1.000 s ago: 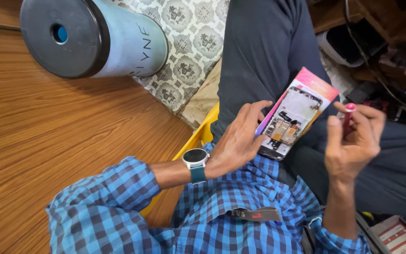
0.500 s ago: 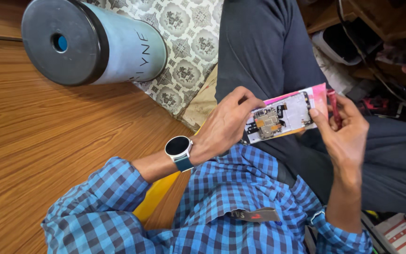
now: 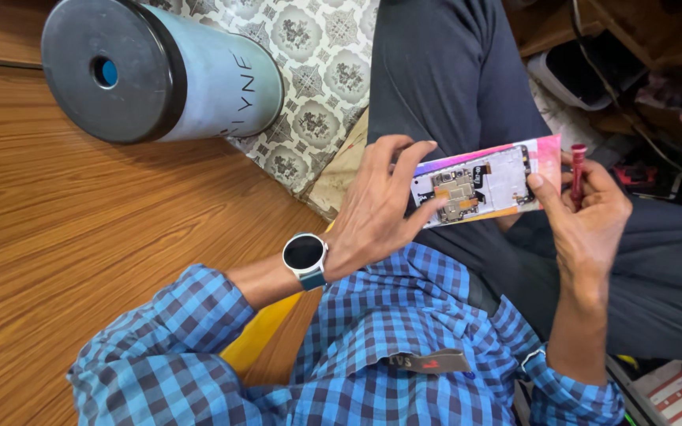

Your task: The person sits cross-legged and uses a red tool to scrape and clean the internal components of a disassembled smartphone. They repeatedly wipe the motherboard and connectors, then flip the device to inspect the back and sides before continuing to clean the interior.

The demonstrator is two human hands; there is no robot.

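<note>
**Opened phone held in both hands above the lap**

Head view: the left hand has its grip pinching one end of a flat, opened phone with pink edge and exposed circuit board, held level over dark trousers. The right hand pinches the other end, a slim red screwdriver clasped in its fingers. A round black wristwatch sits on the left wrist. A grey cylinder with black lid lies on the wooden surface.

Round black watch screen on wrist; red-white box, bottom right
</note>
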